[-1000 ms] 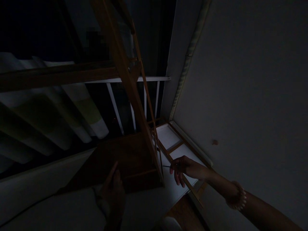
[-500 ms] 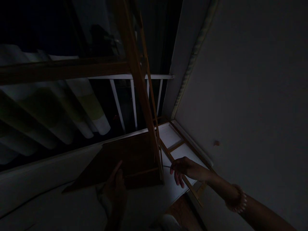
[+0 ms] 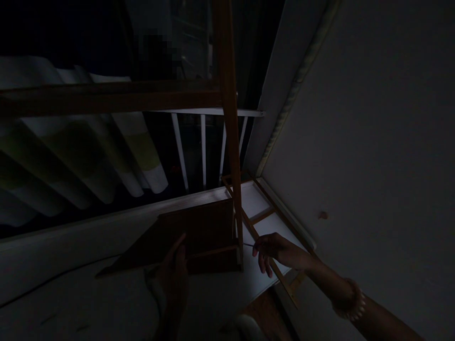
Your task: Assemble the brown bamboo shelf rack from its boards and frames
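The scene is very dark. My right hand [image 3: 275, 251] pinches a thin rod-shaped tool [image 3: 248, 245], whose far tip points at the foot of an upright wooden post [image 3: 232, 137]. Its exact kind is too dim to tell. My left hand [image 3: 172, 277] is at the near edge of a dark brown wooden panel [image 3: 202, 222], index finger stretched over it; the other fingers are mostly hidden in shadow, seemingly gripping the edge. The panel joins the post near its lower end. A wooden crossbar [image 3: 113, 100] runs left from the post higher up.
A wooden ladder-like frame [image 3: 263, 215] lies on the white surface [image 3: 256, 279] beside the right-hand wall [image 3: 373, 118]. White railings [image 3: 203, 151] and a white-and-green curtain [image 3: 142, 147] stand behind. A dark cable [image 3: 64, 273] trails at left.
The view has shifted slightly, and the post's top appears further right and more upright. Both hands keep nearly the same places, and the rod still points at the post's foot.
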The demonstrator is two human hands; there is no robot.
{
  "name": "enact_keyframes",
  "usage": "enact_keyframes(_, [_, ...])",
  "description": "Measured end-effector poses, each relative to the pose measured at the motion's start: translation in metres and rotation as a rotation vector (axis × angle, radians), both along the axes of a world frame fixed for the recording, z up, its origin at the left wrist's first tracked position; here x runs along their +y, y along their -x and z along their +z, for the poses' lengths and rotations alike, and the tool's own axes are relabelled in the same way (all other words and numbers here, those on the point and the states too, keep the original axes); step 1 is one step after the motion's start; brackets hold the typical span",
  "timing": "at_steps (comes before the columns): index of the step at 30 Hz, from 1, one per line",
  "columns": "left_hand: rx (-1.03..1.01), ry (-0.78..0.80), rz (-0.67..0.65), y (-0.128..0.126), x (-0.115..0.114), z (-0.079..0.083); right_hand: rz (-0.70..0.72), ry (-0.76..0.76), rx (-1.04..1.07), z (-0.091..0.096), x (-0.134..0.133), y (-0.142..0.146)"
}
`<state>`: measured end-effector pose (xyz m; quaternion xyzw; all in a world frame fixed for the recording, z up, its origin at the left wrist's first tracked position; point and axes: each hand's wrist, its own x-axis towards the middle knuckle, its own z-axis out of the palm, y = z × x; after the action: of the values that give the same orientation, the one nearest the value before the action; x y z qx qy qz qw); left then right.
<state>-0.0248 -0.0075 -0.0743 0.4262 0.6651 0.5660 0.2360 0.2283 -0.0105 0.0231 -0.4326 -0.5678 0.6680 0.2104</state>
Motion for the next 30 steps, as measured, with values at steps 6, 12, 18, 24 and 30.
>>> enact_keyframes(6, [-0.115,0.065,-0.019,0.0,-0.003,0.006,-0.017,0.0,0.004,0.0,0.0,0.0])
enact_keyframes(12, [-0.179,0.105,-0.073,0.002,-0.007,0.009,-0.063,-0.01,-0.023,-0.001,-0.001,0.0])
enact_keyframes(18, [-0.232,0.099,-0.109,0.004,-0.008,0.01,-0.089,-0.227,-0.222,0.016,-0.01,0.004])
enact_keyframes(24, [-0.258,0.083,-0.104,-0.003,-0.008,0.022,-0.045,-0.698,-0.648,0.033,-0.024,0.006])
enact_keyframes(30, [0.083,-0.08,-0.164,0.006,-0.008,0.01,-0.042,-0.789,-0.743,0.024,-0.026,0.007])
